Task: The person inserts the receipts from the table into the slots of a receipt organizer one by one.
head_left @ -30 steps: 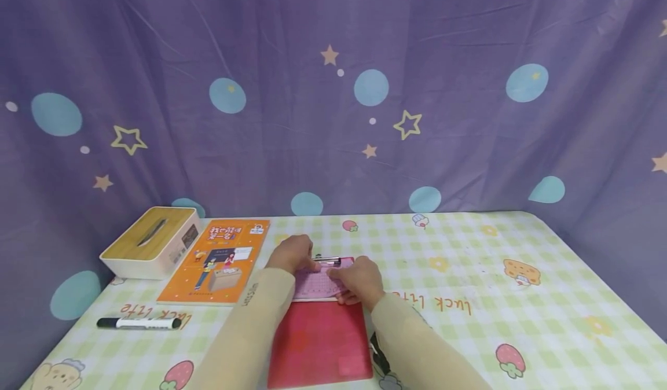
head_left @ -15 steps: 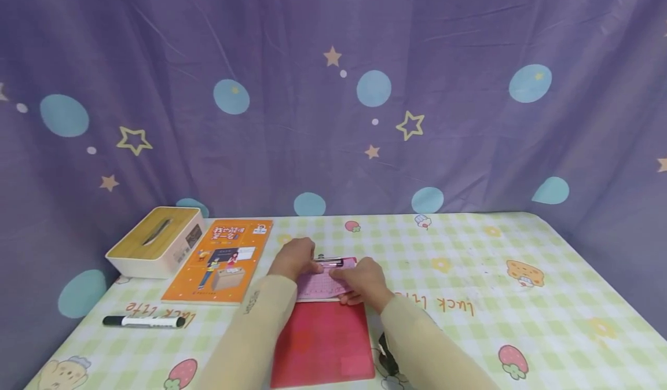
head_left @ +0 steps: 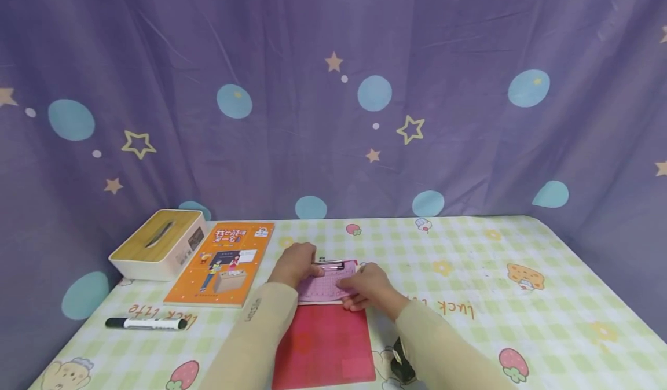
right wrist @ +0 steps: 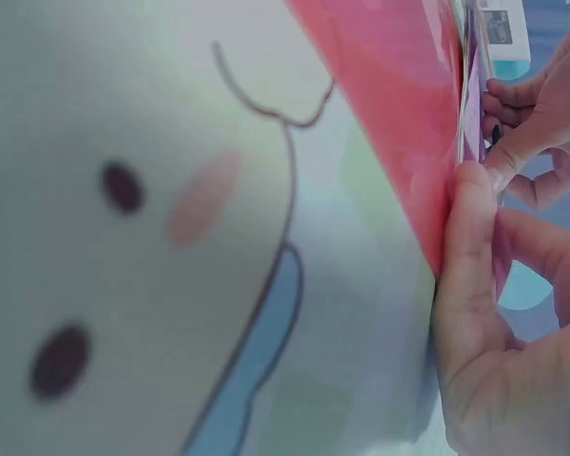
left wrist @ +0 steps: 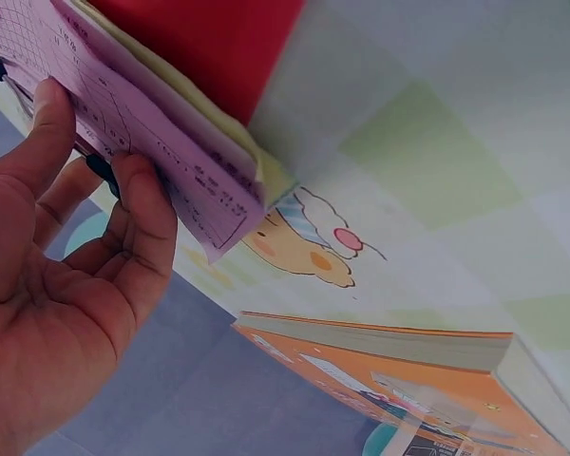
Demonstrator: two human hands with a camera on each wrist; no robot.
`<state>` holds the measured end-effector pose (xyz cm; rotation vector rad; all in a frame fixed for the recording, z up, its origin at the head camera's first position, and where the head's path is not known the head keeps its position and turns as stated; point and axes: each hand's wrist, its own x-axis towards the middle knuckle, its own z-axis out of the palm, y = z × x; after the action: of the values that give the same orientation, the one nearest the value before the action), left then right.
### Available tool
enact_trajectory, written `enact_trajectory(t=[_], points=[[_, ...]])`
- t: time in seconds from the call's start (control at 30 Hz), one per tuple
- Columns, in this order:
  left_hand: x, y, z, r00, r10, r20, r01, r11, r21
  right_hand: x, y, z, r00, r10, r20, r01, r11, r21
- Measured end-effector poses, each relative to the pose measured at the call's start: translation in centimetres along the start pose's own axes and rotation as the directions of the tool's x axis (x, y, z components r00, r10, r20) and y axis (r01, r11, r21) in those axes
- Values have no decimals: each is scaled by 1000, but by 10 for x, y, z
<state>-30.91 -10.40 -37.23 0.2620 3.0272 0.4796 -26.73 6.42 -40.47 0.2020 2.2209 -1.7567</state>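
A red clipboard (head_left: 323,346) lies in front of me in the head view, its metal clip (head_left: 336,265) at the far end. Pink printed sheets (head_left: 318,287) rest on its upper half under the clip. My left hand (head_left: 294,264) is at the clip's left end; in the left wrist view its thumb and forefinger close round the black-tipped end (left wrist: 101,171) of the clip, by the sheets' edge. My right hand (head_left: 369,286) pinches the right side of the sheets between thumb and fingers. The right wrist view shows the stack nearly edge-on, partly hidden behind my right hand (right wrist: 503,380).
An orange book (head_left: 221,268) lies left of the clipboard, with a wood-topped tissue box (head_left: 158,242) beside it. Nearer me on the left is a black-and-white marker (head_left: 146,323). A black object (head_left: 401,364) is half hidden by my right sleeve. A purple curtain hangs behind the checked tablecloth.
My right hand has shifted slightly right, its thumb drawing away from the left hand toward the sheets' right edge. The left hand stays at the clip. The view has shifted a little.
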Motion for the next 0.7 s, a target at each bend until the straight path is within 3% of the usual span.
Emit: enact_trajectory(t=[0.47,0.57,0.7], points=[[3,-2,3,1000,10,-10,-10,1000,21,-18,-1,-19,1000,-13,1,12,976,-217],[3,-2,3,1000,2,-4,-2,1000,22,-18,-2,-21,997,-78,-27,64,940,-335],[3,0,4,1000,-3,3,3,1000,21,-13,-6,-22,963,-266,-51,207,844,-495]])
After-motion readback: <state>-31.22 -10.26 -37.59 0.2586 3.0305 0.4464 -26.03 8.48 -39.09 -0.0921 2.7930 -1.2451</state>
